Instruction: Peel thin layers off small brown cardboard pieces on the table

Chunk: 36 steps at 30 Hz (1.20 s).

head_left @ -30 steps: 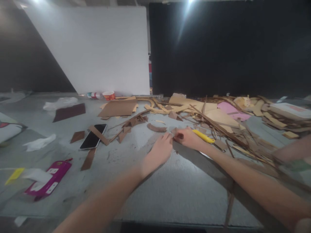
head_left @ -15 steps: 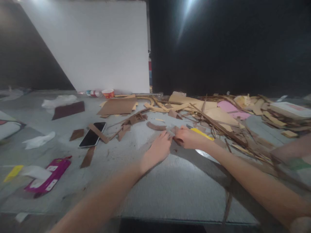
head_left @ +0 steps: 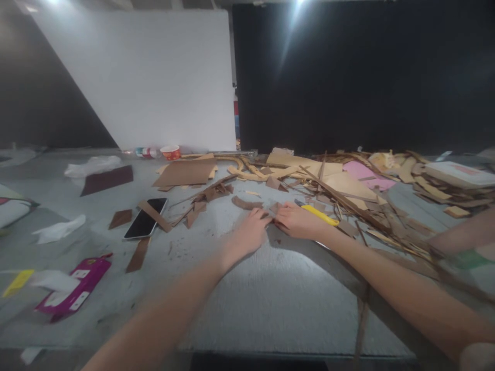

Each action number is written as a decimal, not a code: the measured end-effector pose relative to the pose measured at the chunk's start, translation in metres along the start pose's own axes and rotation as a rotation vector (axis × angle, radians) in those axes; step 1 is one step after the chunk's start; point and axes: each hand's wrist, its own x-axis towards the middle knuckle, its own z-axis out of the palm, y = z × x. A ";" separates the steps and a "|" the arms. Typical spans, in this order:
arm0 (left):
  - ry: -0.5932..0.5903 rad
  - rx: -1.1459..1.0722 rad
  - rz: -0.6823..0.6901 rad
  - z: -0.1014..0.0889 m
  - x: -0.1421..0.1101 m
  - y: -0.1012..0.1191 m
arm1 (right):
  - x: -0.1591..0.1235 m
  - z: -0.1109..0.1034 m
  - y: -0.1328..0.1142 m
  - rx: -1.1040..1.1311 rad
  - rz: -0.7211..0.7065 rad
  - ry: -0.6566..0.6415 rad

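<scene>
My left hand [head_left: 252, 230] and my right hand [head_left: 297, 221] meet near the middle of the grey table, fingertips almost touching. The fingers of both are bent and pressed together. A little brown shows between them, but what they pinch is too small and covered to make out. Just behind the left fingers lies a curved brown strip [head_left: 246, 203]. A yellow-handled cutter [head_left: 320, 215] lies against the far side of my right hand, and a small brown scrap [head_left: 276, 208] sits beyond its fingertips.
A phone [head_left: 144, 222] with a brown strip [head_left: 155, 215] across it lies to the left, and a purple wipes pack [head_left: 79, 288] nearer me. Brown and tan offcuts [head_left: 348, 190] heap up at the right. A brown sheet [head_left: 187, 171] and a red cup [head_left: 170, 152] are at the back.
The view has tilted up slightly. Both hands stay together at the same place, with the fingers shifted a little; my right hand now covers more of the brown and shiny pieces by it.
</scene>
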 end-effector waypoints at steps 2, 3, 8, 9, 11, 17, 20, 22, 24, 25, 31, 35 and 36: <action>0.035 -0.042 -0.014 0.002 0.000 -0.003 | -0.001 0.001 0.001 0.012 -0.010 0.016; 0.047 -0.055 -0.026 0.003 0.000 -0.003 | -0.001 0.001 0.001 0.031 -0.011 0.025; -0.007 0.020 0.007 -0.004 0.002 0.001 | -0.003 0.000 0.002 0.125 0.021 0.054; -0.023 0.043 0.026 -0.005 0.002 0.002 | -0.003 0.000 0.002 0.133 0.027 0.057; -0.045 0.072 0.052 -0.008 0.002 0.003 | -0.004 0.002 0.004 0.162 0.035 0.071; -0.051 0.105 0.052 -0.010 0.002 0.003 | -0.013 0.006 0.014 0.348 0.029 0.190; -0.057 0.120 0.055 -0.011 0.003 0.005 | -0.015 0.004 0.014 0.376 0.018 0.240; -0.063 0.124 0.052 -0.011 0.003 0.005 | -0.015 0.004 0.013 0.378 0.015 0.288; -0.067 0.123 0.051 -0.010 0.003 0.005 | -0.015 0.007 0.011 0.367 -0.001 0.336; -0.068 0.121 0.053 -0.010 0.003 0.004 | -0.014 0.009 0.011 0.355 -0.009 0.354; -0.065 0.108 0.056 -0.011 0.002 0.005 | -0.012 0.016 0.013 0.299 -0.020 0.354; -0.081 0.104 0.056 -0.013 0.002 0.006 | -0.011 0.016 0.008 0.363 0.147 0.282; -0.082 0.101 0.060 -0.014 0.002 0.006 | -0.011 0.017 0.007 0.384 0.230 0.265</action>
